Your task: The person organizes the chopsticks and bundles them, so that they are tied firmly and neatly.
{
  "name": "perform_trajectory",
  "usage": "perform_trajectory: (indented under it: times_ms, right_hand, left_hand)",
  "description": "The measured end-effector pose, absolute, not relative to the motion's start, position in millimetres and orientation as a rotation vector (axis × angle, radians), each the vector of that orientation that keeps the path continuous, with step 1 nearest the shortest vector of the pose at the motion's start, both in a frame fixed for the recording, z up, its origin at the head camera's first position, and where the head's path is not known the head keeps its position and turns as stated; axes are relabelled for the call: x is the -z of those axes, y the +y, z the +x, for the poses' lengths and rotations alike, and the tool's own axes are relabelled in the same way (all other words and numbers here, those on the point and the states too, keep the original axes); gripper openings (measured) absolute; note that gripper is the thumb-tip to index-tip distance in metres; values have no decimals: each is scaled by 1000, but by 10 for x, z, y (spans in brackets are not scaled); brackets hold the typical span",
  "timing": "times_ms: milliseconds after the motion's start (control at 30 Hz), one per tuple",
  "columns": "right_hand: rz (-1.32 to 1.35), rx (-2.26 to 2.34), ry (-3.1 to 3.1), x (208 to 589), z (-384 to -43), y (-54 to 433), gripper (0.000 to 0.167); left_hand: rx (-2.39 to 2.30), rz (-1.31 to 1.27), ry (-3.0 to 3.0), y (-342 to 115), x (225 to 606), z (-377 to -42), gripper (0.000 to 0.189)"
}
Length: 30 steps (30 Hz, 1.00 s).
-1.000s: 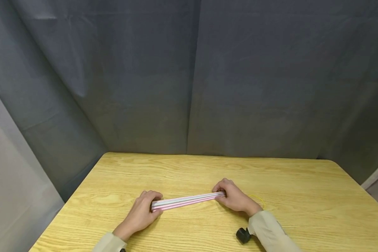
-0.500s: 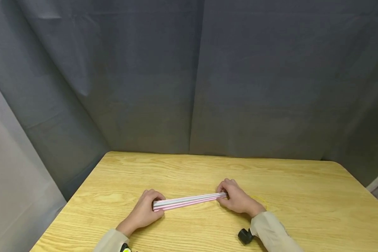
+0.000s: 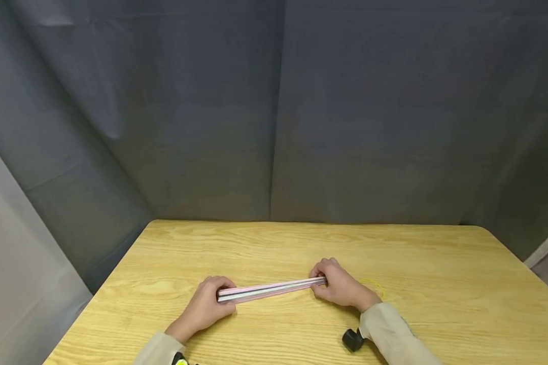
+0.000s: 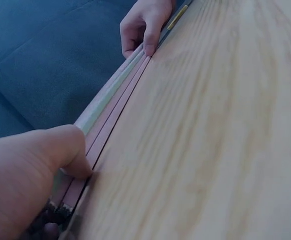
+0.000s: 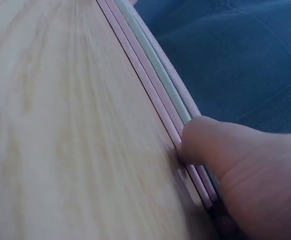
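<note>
A long, narrow bundle of pink, white and pale green strips (image 3: 271,290) spans the space between my hands, low over the wooden table. Its exact kind cannot be told. My left hand (image 3: 205,303) grips the near-left end with the thumb on the front side and fingers behind. At the other end, slightly farther away, my right hand (image 3: 340,287) pinches it between thumb and fingers. In the left wrist view, the strips (image 4: 113,102) lie side by side along the table surface. The right wrist view shows the right thumb (image 5: 200,142) pressing across them. Both ends are hidden by the hands.
The wood-grain table (image 3: 429,274) extends to a dark grey curtain (image 3: 370,126) behind it. A thin yellow loop (image 3: 374,285) lies beside the right wrist. A black wrist device (image 3: 352,340) sticks out from the right sleeve.
The bundle's visible stripes have shifted: pink now shows along its upper edge where white was, with white in the middle. Both hands stay at its ends. The head view has swayed slightly.
</note>
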State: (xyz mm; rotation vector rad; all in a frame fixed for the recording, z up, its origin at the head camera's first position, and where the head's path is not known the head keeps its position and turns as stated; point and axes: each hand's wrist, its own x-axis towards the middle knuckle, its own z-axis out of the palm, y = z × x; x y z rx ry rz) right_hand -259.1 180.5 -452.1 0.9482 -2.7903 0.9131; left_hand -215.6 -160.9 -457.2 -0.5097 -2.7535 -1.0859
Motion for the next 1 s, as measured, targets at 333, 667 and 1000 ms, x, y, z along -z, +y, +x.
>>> perform_trajectory:
  times_ms: [333,667,1000]
  right_hand:
    - [911,-881,-2804,4551,-2592,1783,11]
    - [952,-853,-2844,4524,-2591,1782,12]
    - [1007,-853,-2873,4446,-2570,1815,7]
  left_hand:
    - [1103,-532,-2739,-1598,4552,-2140,27]
    - [1067,-564,-2791,-1596,4520,-2157,25]
    - [1054,-677,-2839,-1606,4519,-2203,26]
